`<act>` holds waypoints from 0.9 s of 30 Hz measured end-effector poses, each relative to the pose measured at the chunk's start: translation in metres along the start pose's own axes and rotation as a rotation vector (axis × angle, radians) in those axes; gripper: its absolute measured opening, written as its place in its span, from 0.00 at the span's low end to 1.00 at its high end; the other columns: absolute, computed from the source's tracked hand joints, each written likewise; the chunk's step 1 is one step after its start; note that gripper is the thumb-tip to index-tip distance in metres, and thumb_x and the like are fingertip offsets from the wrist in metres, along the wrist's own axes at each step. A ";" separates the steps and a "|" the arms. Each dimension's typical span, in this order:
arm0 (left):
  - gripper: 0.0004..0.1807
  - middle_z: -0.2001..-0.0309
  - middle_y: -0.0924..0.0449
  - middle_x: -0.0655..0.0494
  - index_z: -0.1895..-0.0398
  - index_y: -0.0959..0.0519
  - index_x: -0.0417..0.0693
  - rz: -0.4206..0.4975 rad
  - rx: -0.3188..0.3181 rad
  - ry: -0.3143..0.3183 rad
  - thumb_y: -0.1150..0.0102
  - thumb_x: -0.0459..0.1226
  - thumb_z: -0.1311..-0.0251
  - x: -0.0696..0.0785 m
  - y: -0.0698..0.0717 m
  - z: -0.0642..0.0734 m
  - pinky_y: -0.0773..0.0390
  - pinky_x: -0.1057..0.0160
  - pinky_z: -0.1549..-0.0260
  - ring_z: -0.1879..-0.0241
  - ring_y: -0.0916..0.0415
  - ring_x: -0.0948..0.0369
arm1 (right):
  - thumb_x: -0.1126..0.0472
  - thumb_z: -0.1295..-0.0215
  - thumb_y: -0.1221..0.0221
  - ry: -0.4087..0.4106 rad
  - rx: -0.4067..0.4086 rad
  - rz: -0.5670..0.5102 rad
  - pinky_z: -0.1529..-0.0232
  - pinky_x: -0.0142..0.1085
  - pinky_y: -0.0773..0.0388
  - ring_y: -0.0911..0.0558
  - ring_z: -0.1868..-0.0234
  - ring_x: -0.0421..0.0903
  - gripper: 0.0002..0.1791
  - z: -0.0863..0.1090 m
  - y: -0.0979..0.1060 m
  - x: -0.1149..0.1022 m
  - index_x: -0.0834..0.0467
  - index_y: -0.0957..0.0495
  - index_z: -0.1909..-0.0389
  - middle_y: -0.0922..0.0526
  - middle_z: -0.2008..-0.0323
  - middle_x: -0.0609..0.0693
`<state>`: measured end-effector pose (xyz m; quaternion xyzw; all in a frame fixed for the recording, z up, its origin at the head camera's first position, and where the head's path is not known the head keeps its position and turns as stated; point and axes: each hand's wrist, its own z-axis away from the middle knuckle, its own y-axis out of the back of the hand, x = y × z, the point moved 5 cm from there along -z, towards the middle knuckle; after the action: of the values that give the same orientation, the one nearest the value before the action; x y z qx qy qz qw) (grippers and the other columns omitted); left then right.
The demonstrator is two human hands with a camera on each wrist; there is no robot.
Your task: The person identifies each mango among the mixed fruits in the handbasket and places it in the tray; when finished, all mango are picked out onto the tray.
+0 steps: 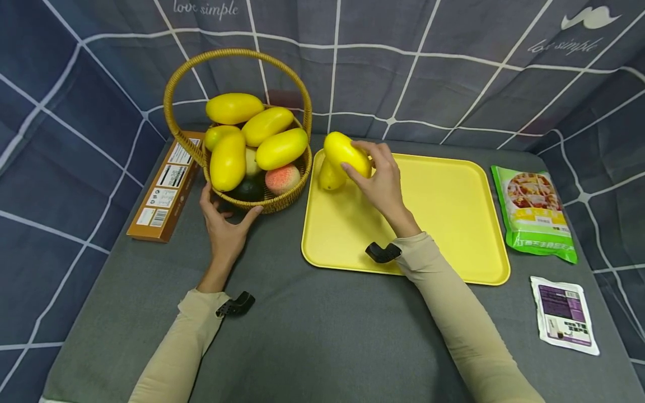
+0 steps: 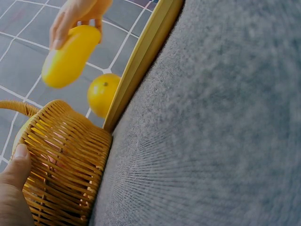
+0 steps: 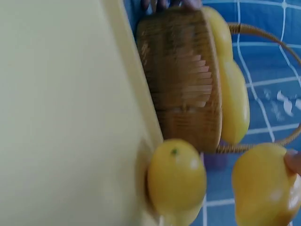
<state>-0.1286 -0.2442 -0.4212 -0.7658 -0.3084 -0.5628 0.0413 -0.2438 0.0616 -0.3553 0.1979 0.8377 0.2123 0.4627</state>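
A wicker basket (image 1: 288, 200) with a tall arched handle stands at the back left, heaped with several yellow mangoes (image 1: 228, 161), a peach (image 1: 283, 179) and a dark green avocado (image 1: 248, 190). My left hand (image 1: 224, 232) holds the basket's near left side, its thumb at the front wall in the left wrist view. Above the yellow tray (image 1: 433, 218), my right hand (image 1: 384, 182) grips a mango (image 1: 345, 151) between thumb and fingers. Another mango (image 3: 176, 176) lies on the tray's left end, partly hidden behind the held one in the head view.
Left of the basket lies a long brown box (image 1: 166, 190) with labels. A green food packet (image 1: 536, 212) is beyond the tray's right edge, with a white and purple pouch (image 1: 564, 316) nearer. Grid-patterned cloth (image 1: 373, 73) hangs behind and at both sides.
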 end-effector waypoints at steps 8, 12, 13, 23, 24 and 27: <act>0.57 0.25 0.51 0.59 0.24 0.54 0.58 -0.014 0.006 -0.003 0.24 0.42 0.52 -0.021 0.000 -0.002 0.34 0.54 0.52 0.34 0.39 0.53 | 0.48 0.41 0.32 -0.177 0.051 0.077 0.59 0.37 0.32 0.27 0.56 0.51 0.26 0.003 0.013 0.034 0.53 0.22 0.43 0.24 0.58 0.58; 0.57 0.26 0.51 0.62 0.24 0.54 0.60 -0.013 0.007 -0.007 0.25 0.44 0.51 -0.022 0.000 -0.001 0.34 0.56 0.52 0.34 0.39 0.53 | 0.45 0.40 0.34 -0.255 0.050 0.127 0.60 0.38 0.34 0.27 0.58 0.52 0.28 0.005 0.015 0.048 0.53 0.23 0.42 0.25 0.59 0.58; 0.57 0.25 0.51 0.62 0.24 0.54 0.60 -0.013 0.006 -0.006 0.25 0.45 0.51 -0.022 0.000 -0.001 0.35 0.56 0.52 0.34 0.40 0.53 | 0.45 0.39 0.34 -0.274 0.043 0.137 0.60 0.39 0.35 0.27 0.58 0.53 0.28 0.006 0.015 0.051 0.53 0.24 0.42 0.25 0.59 0.58; 0.58 0.25 0.52 0.58 0.23 0.54 0.57 -0.016 0.004 0.005 0.23 0.42 0.52 -0.022 0.000 0.000 0.34 0.53 0.51 0.33 0.40 0.52 | 0.44 0.34 0.39 -0.393 -0.073 0.195 0.56 0.44 0.35 0.27 0.55 0.54 0.28 0.009 0.005 0.074 0.52 0.28 0.37 0.24 0.55 0.59; 0.59 0.25 0.52 0.56 0.23 0.54 0.56 -0.012 0.006 0.003 0.23 0.41 0.53 -0.022 0.000 0.000 0.35 0.52 0.52 0.34 0.40 0.51 | 0.44 0.34 0.40 -0.396 -0.076 0.196 0.56 0.44 0.35 0.27 0.55 0.54 0.28 0.009 0.004 0.076 0.52 0.27 0.37 0.24 0.55 0.59; 0.59 0.25 0.52 0.54 0.23 0.54 0.53 -0.003 0.008 -0.003 0.23 0.39 0.54 -0.021 0.000 -0.001 0.35 0.50 0.52 0.34 0.40 0.50 | 0.44 0.34 0.40 -0.402 -0.082 0.189 0.54 0.45 0.35 0.27 0.54 0.55 0.28 0.007 0.002 0.080 0.53 0.28 0.37 0.23 0.55 0.60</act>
<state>-0.1333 -0.2536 -0.4396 -0.7659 -0.3117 -0.5606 0.0431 -0.2764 0.1068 -0.4126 0.2949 0.6969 0.2448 0.6061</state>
